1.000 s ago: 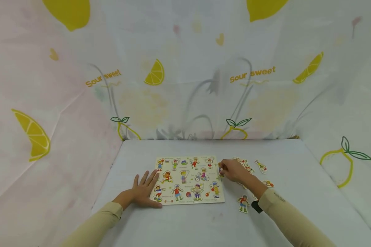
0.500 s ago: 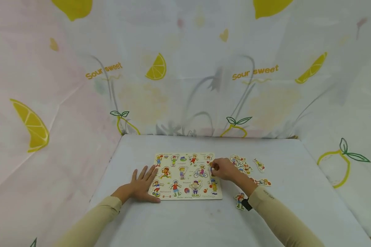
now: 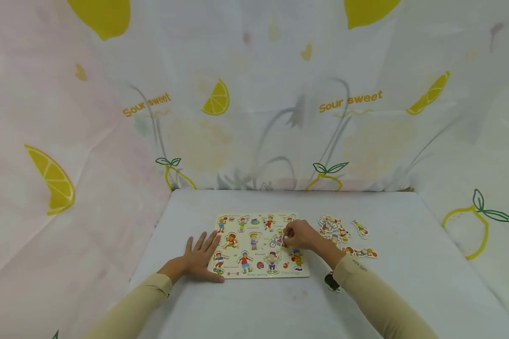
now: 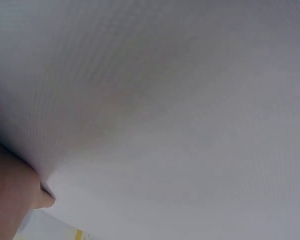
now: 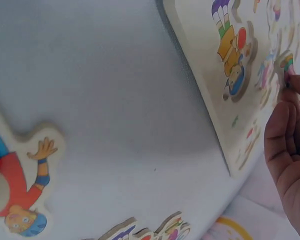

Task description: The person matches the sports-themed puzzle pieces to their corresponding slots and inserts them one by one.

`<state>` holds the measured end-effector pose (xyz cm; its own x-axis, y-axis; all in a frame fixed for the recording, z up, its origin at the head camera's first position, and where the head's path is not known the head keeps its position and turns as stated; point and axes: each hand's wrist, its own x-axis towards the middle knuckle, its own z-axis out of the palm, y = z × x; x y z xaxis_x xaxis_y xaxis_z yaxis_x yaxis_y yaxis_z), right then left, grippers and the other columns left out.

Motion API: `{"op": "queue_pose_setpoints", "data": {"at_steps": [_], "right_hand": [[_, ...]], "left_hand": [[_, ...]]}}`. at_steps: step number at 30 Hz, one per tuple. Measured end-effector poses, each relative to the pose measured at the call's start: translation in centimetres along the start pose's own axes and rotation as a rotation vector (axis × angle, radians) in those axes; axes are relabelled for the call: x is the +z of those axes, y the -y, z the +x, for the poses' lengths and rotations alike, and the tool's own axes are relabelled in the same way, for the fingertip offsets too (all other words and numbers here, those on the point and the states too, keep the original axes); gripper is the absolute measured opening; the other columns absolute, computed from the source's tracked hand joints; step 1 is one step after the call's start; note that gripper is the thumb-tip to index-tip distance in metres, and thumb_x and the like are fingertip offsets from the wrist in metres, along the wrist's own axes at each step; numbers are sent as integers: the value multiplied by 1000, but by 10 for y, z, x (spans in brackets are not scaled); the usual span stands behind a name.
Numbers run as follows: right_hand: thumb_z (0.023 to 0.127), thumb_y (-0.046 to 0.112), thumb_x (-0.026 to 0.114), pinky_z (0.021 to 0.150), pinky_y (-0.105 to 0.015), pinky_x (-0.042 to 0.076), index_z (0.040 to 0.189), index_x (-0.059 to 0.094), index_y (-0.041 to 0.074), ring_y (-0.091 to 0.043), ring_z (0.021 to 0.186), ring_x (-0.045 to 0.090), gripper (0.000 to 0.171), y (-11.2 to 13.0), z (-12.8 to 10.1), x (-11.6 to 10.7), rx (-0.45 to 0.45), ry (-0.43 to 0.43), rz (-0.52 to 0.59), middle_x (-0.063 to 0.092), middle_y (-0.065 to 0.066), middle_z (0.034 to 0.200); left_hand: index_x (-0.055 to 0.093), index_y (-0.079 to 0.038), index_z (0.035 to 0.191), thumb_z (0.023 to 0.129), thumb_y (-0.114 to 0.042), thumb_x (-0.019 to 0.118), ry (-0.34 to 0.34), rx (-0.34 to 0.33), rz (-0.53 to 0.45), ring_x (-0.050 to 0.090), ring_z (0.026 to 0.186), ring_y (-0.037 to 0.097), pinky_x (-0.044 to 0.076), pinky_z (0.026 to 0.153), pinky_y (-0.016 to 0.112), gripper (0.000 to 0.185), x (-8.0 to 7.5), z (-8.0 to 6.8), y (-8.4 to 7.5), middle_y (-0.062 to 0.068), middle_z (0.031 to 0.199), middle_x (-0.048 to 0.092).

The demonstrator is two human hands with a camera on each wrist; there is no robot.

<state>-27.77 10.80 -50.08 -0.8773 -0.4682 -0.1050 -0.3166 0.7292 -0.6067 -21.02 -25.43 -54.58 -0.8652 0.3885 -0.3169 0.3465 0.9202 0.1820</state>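
Note:
A cream puzzle board (image 3: 242,235) printed with sports figures lies on the table. My left hand (image 3: 199,259) rests at its left edge with fingers spread; in the left wrist view only part of that hand (image 4: 12,192) shows. Over the right part of the board, near the bicycle figure, my right hand (image 3: 304,237) pinches a small figure-shaped puzzle piece (image 5: 287,63) between thumb and fingers. Most of that piece is hidden by the fingers. A figure in orange with a red ball (image 5: 233,60) sits near the board's corner in the right wrist view.
Several loose figure pieces (image 3: 342,234) lie in a group right of the board, with one more piece (image 3: 360,229) farther right. A red-shirted figure piece (image 5: 15,182) lies nearer me, mostly behind the right wrist in the head view. Lemon-printed cloth (image 3: 254,141) surrounds the white table (image 3: 254,310).
My right hand has moved left with the puzzle piece, from the board's right edge to over the bicycle figure. The left hand has stayed at the board's left edge.

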Motion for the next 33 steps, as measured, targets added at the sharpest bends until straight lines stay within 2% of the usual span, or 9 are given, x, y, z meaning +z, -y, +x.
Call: {"op": "queue_pose_setpoints", "data": {"at_steps": [4, 14, 23, 28, 33], "right_hand": [[84, 10, 75, 60, -25, 45, 85, 68, 7, -11, 66, 53, 8, 5, 4, 6, -15, 8, 18, 61, 1, 74], [84, 8, 75, 62, -26, 45, 86, 68, 7, -11, 66, 52, 7, 16, 11, 17, -45, 16, 8, 63, 0, 77], [86, 12, 73, 67, -30, 50, 92, 71, 8, -13, 73, 58, 8, 36, 26, 25, -72, 61, -37, 67, -2, 84], [88, 11, 72, 69, -30, 52, 98, 72, 6, -13, 77, 61, 12, 44, 34, 29, -79, 69, -39, 69, -4, 90], [86, 9, 71, 66, -28, 49, 94, 72, 6, -12, 70, 56, 8, 48, 37, 35, -71, 78, -38, 66, -3, 83]], "left_hand": [[2, -9, 160, 69, -88, 57, -1, -3, -1, -6, 152, 43, -3, 113, 73, 133, -3, -1, -2, 12, 168, -7], [0, -11, 160, 68, -91, 53, -2, 45, -8, -8, 153, 42, -4, 113, 73, 133, 0, 9, -3, 10, 168, -8], [3, -8, 160, 68, -90, 55, -13, 28, 2, -5, 152, 43, -4, 113, 73, 133, -9, 4, -3, 13, 168, -5], [4, -7, 159, 68, -89, 57, -34, 21, -13, -3, 152, 44, -5, 112, 74, 133, -6, 1, 1, 14, 167, -2], [4, -9, 160, 69, -89, 56, -31, 12, -11, -3, 152, 43, -2, 113, 74, 132, -1, -1, -1, 13, 168, -2]]}}
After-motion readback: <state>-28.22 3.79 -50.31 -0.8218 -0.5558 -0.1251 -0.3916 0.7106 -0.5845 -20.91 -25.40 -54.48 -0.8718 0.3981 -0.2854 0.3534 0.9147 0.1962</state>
